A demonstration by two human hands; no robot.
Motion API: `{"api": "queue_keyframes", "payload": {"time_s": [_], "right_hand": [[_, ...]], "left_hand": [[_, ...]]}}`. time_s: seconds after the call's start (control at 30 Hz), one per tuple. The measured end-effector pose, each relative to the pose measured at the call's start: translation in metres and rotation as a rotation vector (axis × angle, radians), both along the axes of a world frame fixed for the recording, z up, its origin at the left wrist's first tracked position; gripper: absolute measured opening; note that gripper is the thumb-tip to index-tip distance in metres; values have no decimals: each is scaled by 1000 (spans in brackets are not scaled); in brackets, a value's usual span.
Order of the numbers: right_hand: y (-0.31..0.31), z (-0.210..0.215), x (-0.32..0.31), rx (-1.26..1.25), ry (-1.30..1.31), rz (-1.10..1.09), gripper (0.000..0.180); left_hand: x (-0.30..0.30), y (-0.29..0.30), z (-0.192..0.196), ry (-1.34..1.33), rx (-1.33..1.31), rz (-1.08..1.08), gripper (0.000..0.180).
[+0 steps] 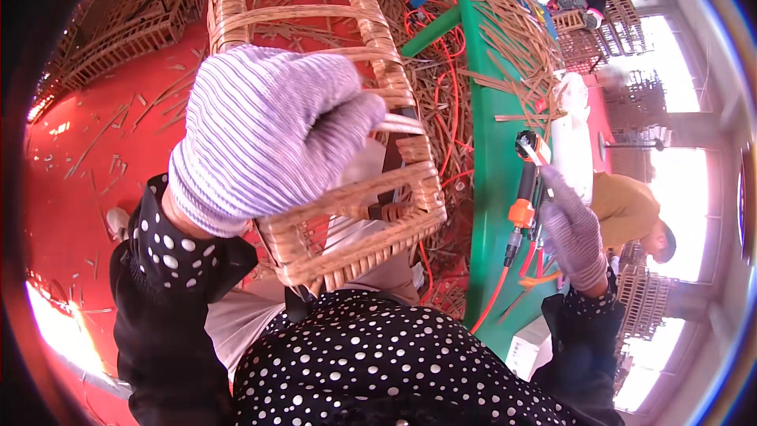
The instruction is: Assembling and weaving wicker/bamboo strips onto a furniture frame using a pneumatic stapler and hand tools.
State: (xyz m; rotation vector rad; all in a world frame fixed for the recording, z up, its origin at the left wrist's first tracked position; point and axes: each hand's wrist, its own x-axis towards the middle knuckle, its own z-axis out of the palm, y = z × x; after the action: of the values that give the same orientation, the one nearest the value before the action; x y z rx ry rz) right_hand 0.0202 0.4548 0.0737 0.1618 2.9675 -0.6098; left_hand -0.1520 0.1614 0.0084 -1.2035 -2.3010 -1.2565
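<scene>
My left hand (272,130), in a striped white and purple glove, is closed over the side of a woven wicker frame (359,264). A pale flat strip (400,124) sticks out past its fingers across the frame's rail. My right hand (576,233), in a similar glove, is out over the green table beside an orange and black air tool (522,189). Its fingers are stretched forward, close to the tool. A thin pale piece (530,150) shows at the fingertips; whether they touch it is unclear. An air hose (490,300) runs from the tool's lower end.
Loose wicker strips (512,39) are heaped on the green table (493,166), whose edge stands right of the frame. Scraps and red hoses (453,102) litter the red floor (87,150). Woven frames (118,39) are stacked far left. Two people (627,205) are at the right.
</scene>
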Motion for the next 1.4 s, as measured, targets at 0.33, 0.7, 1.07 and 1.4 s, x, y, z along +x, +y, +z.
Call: {"api": "queue_keyframes", "payload": {"time_s": [0.33, 0.7, 1.07, 1.4], "right_hand": [[-69, 33, -64, 125, -364, 363, 45], [-84, 40, -70, 360, -412, 404, 55], [-94, 39, -75, 333, -577, 462, 55], [-84, 28, -52, 173, -303, 253, 46]], "left_hand": [[-6, 0, -7, 0, 30, -46, 18], [-12, 5, -19, 5, 37, -73, 12], [-8, -5, -7, -85, -83, -131, 18], [-8, -8, -8, -31, -37, -70, 18]]}}
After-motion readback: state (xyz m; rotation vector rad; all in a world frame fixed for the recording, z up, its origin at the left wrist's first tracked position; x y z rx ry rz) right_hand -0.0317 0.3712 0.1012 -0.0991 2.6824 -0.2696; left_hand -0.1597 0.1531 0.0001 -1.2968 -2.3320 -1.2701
